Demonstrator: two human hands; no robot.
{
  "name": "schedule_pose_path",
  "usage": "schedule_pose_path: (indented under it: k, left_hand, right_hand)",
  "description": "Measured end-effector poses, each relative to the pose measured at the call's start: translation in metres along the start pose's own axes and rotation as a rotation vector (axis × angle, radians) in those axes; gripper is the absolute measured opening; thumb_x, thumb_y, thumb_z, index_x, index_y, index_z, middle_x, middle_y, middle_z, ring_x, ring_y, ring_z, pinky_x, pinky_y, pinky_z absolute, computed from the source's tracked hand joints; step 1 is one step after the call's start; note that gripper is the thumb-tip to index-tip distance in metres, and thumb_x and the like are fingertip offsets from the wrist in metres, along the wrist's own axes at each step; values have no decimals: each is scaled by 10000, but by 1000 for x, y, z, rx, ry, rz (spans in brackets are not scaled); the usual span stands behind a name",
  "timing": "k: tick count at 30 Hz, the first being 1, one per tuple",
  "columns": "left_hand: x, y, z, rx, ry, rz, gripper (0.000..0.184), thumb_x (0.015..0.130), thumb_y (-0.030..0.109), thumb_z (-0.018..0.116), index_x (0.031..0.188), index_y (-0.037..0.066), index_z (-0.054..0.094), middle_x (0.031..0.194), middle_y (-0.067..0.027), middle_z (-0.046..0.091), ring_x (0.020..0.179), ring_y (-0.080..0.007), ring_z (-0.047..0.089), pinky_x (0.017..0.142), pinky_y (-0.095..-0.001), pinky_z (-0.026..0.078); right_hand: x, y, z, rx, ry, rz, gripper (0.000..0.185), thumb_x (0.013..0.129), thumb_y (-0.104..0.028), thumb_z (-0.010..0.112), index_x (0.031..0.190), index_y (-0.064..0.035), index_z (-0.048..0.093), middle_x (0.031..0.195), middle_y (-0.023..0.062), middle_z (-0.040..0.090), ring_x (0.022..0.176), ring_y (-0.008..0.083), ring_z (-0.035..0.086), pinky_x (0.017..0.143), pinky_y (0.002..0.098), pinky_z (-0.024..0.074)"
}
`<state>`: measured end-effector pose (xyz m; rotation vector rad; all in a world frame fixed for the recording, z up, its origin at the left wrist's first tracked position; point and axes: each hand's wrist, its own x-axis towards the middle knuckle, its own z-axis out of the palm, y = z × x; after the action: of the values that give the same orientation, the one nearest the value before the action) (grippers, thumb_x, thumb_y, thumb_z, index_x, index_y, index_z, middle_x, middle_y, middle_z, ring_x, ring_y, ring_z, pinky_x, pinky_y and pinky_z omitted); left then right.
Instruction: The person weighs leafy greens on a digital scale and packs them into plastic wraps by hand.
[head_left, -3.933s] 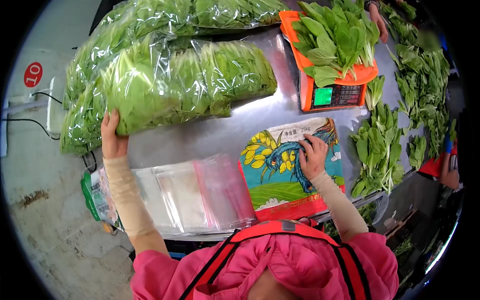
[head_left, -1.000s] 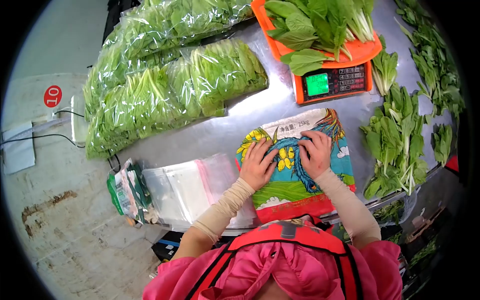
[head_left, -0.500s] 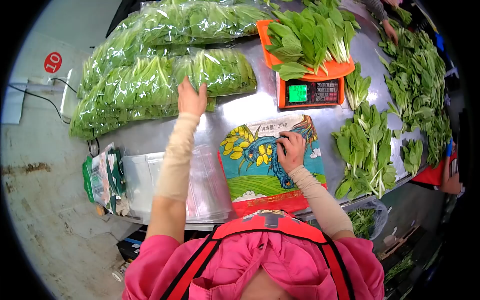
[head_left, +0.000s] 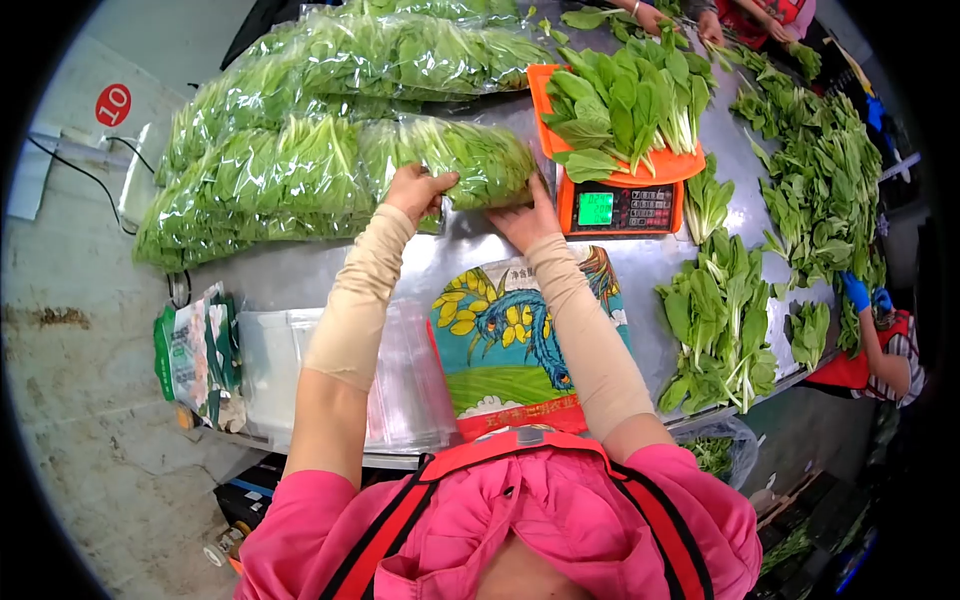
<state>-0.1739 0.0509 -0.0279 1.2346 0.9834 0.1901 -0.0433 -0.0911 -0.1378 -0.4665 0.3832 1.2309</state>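
Across the tabletop [head_left: 290,278], I see the bag of greens [head_left: 470,155] now touched two-handed, long axis left-right, right end towards the scale [head_left: 620,208]; left hand [head_left: 412,192] clamped on its near edge, right hand's [head_left: 526,217] grip I can't tell.

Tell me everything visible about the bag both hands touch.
The bag is clear, shiny, plastic-looking film, crinkled and plump with leafy greens. It lies lengthwise beside other filled bags, its right end near the orange scale. The left hand touches its near edge; the right hand, its right end. Its left end is unclear.
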Motion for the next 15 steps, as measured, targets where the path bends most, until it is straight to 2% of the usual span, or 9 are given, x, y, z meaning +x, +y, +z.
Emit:
schedule_pose_path:
  k: [2,4,6,8,10,11,12,14,15]
  left_hand:
    - [-30,-8,1,92,54,226,535,762,77,709,1138,-152,405,665,-32,527,448,-90,441,400,-227,350]
    - [-64,-27,-5,80,65,248,514,771,73,692,1163,-111,415,722,-34,562,488,-83,464,411,-216,349]
    - [-111,-39,-12,-24,-111,313,526,778,43,671,1226,-58,414,796,-39,604,537,-57,491,428,-193,369]
    - [-153,-67,-18,-81,-201,301,606,785,22,655,1315,-6,362,878,-28,623,575,-49,500,449,-185,372]
    - [-194,-91,-15,-128,-231,248,592,787,13,651,1308,-5,371,937,-34,621,606,-42,504,482,-181,387]
    - [-212,-107,-11,-121,-263,217,597,787,7,648,1314,1,368,968,-37,618,623,-41,507,499,-178,392]
    - [-228,-122,-6,-112,-297,186,602,788,1,644,1320,7,364,999,-39,614,640,-39,510,516,-175,397]
    - [-252,-159,18,-176,-294,188,485,842,51,606,1287,24,412,991,-22,598,668,-37,515,539,-163,398]
    - [-261,-173,26,-216,-273,127,380,873,101,581,1227,35,459,916,0,588,646,-32,505,531,-161,388]
  right_hand:
    - [-19,9,4,51,-14,-7,765,800,-358,675,1379,-102,246,1353,188,344,1275,354,286,1011,531,309]
    - [-66,17,9,-205,-7,-39,554,845,-318,626,1292,-76,408,1284,136,458,1170,303,444,1011,488,339]
    - [-113,20,-9,-310,-227,-52,441,872,-270,584,1260,-105,456,1231,125,515,1173,273,457,1000,494,360]
    - [-167,14,-32,-345,-363,22,485,888,-310,549,1310,-116,409,1295,122,474,1205,272,441,1000,504,364]
    - [-217,12,-50,-330,-259,26,563,898,-352,515,1372,-118,321,1350,105,430,1215,272,442,1003,491,367]
    - [-243,13,-50,-339,-256,-37,605,844,-234,625,1363,-124,335,1280,72,479,1156,228,484,948,413,431]
    - [-263,16,-57,-336,-221,-25,605,844,-234,625,1363,-124,335,1280,72,479,1156,228,484,948,413,431]
    - [-294,17,-71,-915,-129,-93,658,803,-168,672,1353,-60,329,1251,81,487,1129,193,486,919,359,438]
    - [-306,22,-73,-882,-58,-87,679,766,-106,698,1334,-14,338,1204,85,508,1083,166,498,894,320,439]
